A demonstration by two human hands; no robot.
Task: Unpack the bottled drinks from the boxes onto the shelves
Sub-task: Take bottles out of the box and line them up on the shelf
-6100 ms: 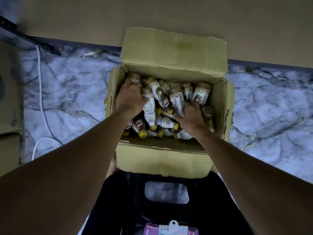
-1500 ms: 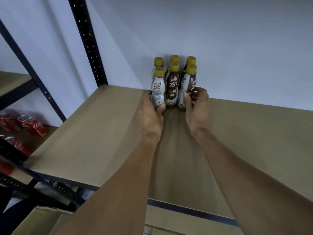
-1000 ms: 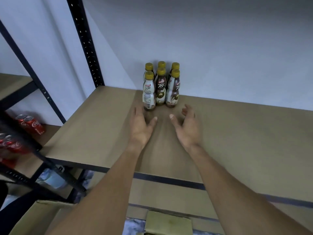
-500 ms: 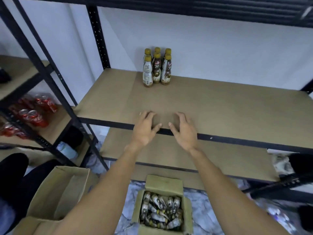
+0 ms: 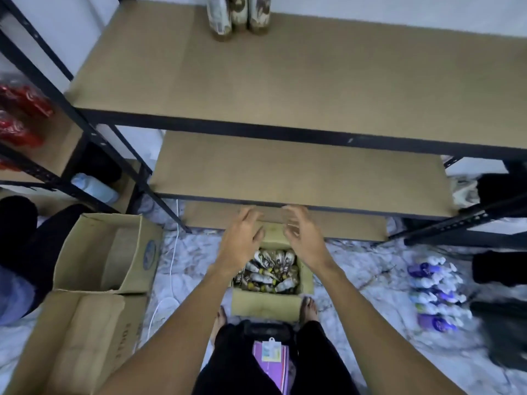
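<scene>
An open cardboard box (image 5: 265, 303) stands on the marble floor between my feet, full of small bottled drinks (image 5: 268, 273) with yellow caps lying jumbled. My left hand (image 5: 242, 240) and my right hand (image 5: 303, 238) hover side by side above the box's far flap, both empty with fingers apart. A cluster of the same bottles (image 5: 238, 15) stands upright at the back of the upper shelf (image 5: 313, 81), cut off by the top edge. A second bare shelf (image 5: 285, 172) lies below it.
Two empty cardboard boxes (image 5: 97, 258) lie on the floor at the left. Purple and white bottles (image 5: 433, 295) lie in a heap on the floor at the right. Red cans (image 5: 20, 115) fill the neighbouring left rack. A white cable (image 5: 171, 263) runs along the floor.
My hands let go of the bottles on the upper shelf, pulled back over its front edge and dropped toward the box. My view has tilted down to the floor.
</scene>
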